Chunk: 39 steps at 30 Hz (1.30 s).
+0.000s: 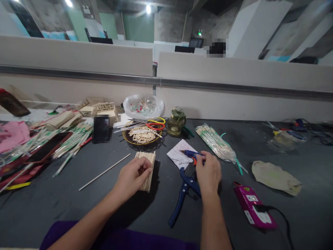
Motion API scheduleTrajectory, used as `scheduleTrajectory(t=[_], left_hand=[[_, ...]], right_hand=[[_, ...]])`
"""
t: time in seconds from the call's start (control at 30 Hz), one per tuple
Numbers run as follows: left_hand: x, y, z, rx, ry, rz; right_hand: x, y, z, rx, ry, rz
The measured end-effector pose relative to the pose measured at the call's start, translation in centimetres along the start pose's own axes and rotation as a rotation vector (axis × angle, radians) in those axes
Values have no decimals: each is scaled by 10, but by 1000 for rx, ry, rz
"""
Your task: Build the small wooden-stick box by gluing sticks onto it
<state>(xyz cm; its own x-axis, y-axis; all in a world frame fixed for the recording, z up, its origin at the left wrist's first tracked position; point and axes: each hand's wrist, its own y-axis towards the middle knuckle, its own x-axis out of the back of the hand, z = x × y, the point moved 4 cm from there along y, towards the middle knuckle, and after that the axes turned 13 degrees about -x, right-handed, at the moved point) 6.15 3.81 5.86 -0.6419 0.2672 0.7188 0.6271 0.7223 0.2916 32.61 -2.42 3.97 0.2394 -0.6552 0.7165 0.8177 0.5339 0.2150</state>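
My left hand (136,173) is closed around a block of pale wooden sticks (148,181) lined up side by side, hiding part of it. In my right hand (208,170) is a blue glue gun (191,153) with an orange trigger, its nozzle pointing left over a white paper sheet (179,150). Blue-handled cutters (182,194) lie just below the right hand, partly behind it. One loose thin stick (104,172) rests on the dark table to the left of the block.
A basket of short sticks (142,136) with scissors (157,123) stands behind, beside a glass jar (177,121). Bagged sticks (217,142) lie at right, near a cloth (277,177) and a magenta power strip (255,208) with a black cord. Packets and a phone (49,147) crowd the left.
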Motion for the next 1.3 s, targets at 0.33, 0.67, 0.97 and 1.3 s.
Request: scheduleTrajectory(t=[0.33,0.67,0.97,1.3], left_hand=[[-2,-1,0,-3,-33,-28],[-2,-1,-4,-19,-50,-9],[1,0,-2,-12,-72,-5],[0,1,2,-12,-92,-6]], right_hand=[[-66,-65,74,-13,521,906],[-77,-78,80,-255,627,1120],[-79,-77,77,-283,709,1101],[-81,-76,70,-350,724,1104]])
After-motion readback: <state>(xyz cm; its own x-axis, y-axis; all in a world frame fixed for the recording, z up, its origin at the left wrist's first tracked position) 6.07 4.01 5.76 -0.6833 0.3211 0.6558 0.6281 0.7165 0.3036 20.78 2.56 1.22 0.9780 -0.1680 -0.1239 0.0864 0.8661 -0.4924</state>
